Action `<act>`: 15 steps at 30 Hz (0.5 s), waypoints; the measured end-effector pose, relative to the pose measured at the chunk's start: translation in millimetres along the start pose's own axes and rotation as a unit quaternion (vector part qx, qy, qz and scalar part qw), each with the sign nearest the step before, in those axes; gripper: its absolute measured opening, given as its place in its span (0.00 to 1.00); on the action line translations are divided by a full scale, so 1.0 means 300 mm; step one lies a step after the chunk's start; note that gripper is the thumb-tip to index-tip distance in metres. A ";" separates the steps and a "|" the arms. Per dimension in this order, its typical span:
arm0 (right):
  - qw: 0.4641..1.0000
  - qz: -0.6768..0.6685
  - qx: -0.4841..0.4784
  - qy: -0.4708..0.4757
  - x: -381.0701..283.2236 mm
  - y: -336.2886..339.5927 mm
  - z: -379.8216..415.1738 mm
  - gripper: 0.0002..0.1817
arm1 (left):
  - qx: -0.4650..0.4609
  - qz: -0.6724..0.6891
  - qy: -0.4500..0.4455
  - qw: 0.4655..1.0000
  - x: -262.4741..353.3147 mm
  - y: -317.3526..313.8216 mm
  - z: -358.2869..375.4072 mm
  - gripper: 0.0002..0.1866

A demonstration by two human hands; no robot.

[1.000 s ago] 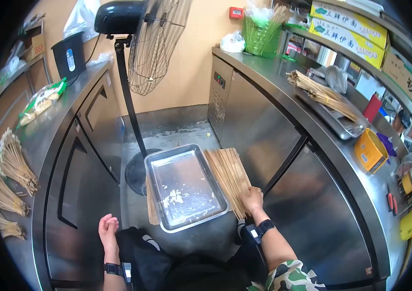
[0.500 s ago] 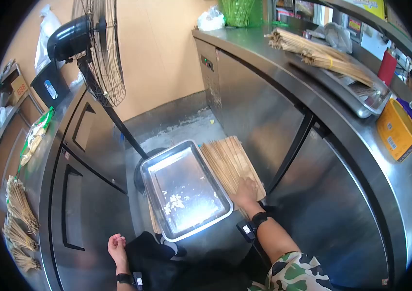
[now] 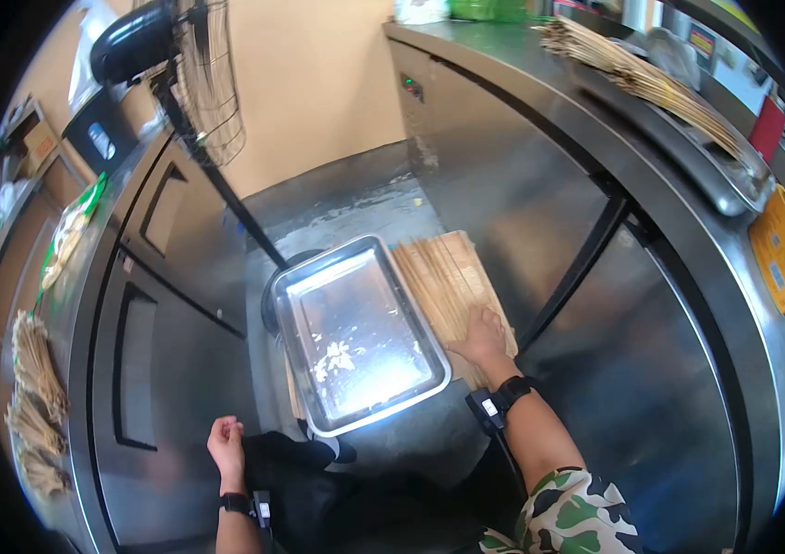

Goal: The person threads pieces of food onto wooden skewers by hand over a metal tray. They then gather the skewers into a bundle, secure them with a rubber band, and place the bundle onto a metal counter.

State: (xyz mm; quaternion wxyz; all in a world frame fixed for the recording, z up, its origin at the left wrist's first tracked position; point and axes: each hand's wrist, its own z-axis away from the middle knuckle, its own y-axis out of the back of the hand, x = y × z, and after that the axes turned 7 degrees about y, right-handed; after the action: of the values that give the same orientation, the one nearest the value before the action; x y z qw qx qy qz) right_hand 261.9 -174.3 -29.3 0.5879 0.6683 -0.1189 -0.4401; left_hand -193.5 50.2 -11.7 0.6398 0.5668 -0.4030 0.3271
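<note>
My right hand (image 3: 483, 338) lies over the near end of a spread of thin wooden skewers (image 3: 434, 282), its fingers partly bent on them. These skewers rest on a pale board (image 3: 471, 268) beside a metal tray. White bits are scattered in the near part of the shiny tray (image 3: 352, 309), whose right edge is close to my right hand. My left hand (image 3: 226, 443) is held up left of the tray, away from any object, with its fingers curled together and nothing visible in them.
A fan (image 3: 208, 83) stands behind the tray. On the left counter are bundles of skewers (image 3: 37, 369) and a plastic bag (image 3: 69, 231). The right counter holds a skewer pile (image 3: 642, 78) on a metal tray (image 3: 725, 189) and a yellow box (image 3: 783, 249).
The view has shifted. My right hand has moved slightly up along the skewers, and their near ends now show below it. My left hand keeps its curled shape.
</note>
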 end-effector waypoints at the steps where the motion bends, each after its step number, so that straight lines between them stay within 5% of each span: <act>1: 1.000 0.016 -0.008 0.016 -0.022 -0.005 0.009 0.43 | 0.006 -0.008 -0.007 1.000 0.005 0.001 0.002 0.05; 7: 0.996 0.047 0.047 0.061 -0.059 -0.084 0.004 0.16 | 0.030 -0.118 -0.006 0.993 0.054 -0.019 0.023 0.06; 15: 0.997 0.072 0.016 -0.005 -0.028 -0.073 -0.009 0.09 | 0.030 -0.171 -0.013 0.985 0.091 -0.037 0.044 0.06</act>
State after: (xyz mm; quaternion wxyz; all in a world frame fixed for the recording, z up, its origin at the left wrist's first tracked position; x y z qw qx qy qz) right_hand 251.0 -160.7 -45.3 0.6067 0.6651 -0.1767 -0.3979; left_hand -173.0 34.6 7.9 0.6638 0.6505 -0.2987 0.2168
